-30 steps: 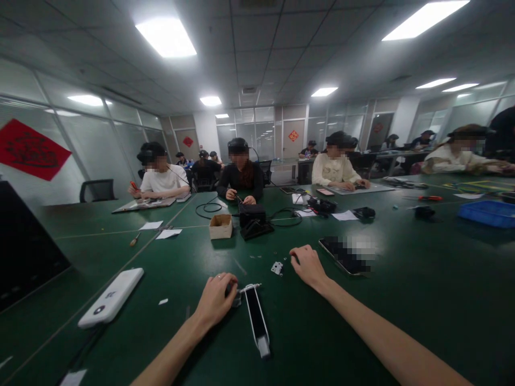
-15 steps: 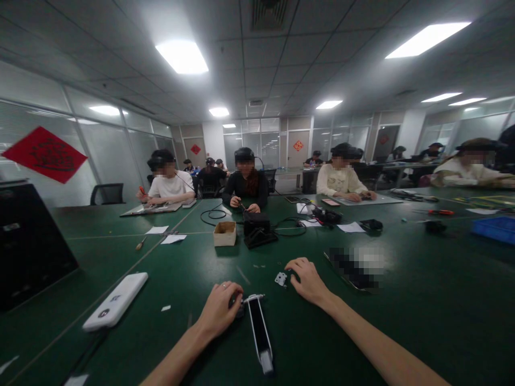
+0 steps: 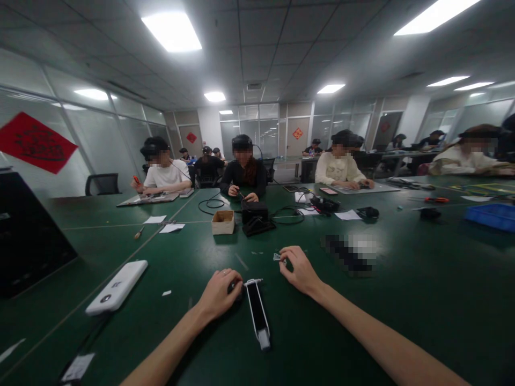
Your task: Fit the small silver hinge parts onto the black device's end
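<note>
My left hand (image 3: 222, 290) rests on the green table (image 3: 173, 343) with curled fingers round a small dark object, mostly hidden under them. Just right of it lies a long white-framed device with a black middle (image 3: 257, 311), touching or nearly touching the fingertips. My right hand (image 3: 298, 271) is farther right, its thumb and fingers curved at a small metal plate (image 3: 277, 257) on the table. The fingers partly cover the plate, and a pinch on it looks likely but is hard to make out.
A white power bank (image 3: 117, 288) with a cable lies left. Ahead stand a cardboard box (image 3: 223, 222) and a black device (image 3: 255, 213). A blurred dark object (image 3: 349, 253) lies right, a blue tray (image 3: 491, 216) farther off. Several people sit across the table.
My right hand has moved slightly left over the metal plate, covering more of it. My left hand stays beside the white-framed device. The whole view has tilted a little downward.
</note>
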The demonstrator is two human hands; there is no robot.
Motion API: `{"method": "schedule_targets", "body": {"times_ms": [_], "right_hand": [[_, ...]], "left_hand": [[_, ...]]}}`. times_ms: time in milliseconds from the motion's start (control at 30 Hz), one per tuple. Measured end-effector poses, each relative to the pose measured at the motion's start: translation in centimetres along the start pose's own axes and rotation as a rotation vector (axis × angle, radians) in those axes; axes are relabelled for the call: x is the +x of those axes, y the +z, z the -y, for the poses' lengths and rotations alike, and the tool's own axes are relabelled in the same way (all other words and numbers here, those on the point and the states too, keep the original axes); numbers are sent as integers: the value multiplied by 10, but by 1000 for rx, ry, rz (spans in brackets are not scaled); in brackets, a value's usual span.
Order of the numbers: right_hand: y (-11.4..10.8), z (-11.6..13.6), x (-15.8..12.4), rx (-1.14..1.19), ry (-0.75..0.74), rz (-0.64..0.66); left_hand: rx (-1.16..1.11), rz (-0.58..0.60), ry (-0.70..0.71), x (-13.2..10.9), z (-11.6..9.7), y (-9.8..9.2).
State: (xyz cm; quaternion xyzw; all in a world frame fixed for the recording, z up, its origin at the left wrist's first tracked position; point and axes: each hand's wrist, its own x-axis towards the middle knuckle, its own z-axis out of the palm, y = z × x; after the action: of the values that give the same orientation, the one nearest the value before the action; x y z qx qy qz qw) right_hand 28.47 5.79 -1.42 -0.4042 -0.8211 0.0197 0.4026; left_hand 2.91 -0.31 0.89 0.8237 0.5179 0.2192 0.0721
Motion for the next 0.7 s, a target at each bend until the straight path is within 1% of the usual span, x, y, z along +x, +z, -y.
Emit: {"method": "schedule_targets", "body": {"times_ms": [100, 167, 233, 300, 400, 700], "right_hand": [[6, 20, -5, 64, -55, -2], [11, 32, -8, 93, -69, 50], [14, 39, -10, 107, -55, 132], [17, 42, -11, 103, -22, 187], [18, 40, -10, 85, 21, 190], [9, 44, -7, 147, 4, 296]], "left_hand": [[7, 35, 22, 0, 1, 0], [15, 47, 30, -1, 1, 0], [19, 55, 32, -1, 1, 1], [22, 61, 27, -1, 1, 0], [23, 73, 15, -1, -1, -1], [13, 76, 44, -1, -2, -2]]}}
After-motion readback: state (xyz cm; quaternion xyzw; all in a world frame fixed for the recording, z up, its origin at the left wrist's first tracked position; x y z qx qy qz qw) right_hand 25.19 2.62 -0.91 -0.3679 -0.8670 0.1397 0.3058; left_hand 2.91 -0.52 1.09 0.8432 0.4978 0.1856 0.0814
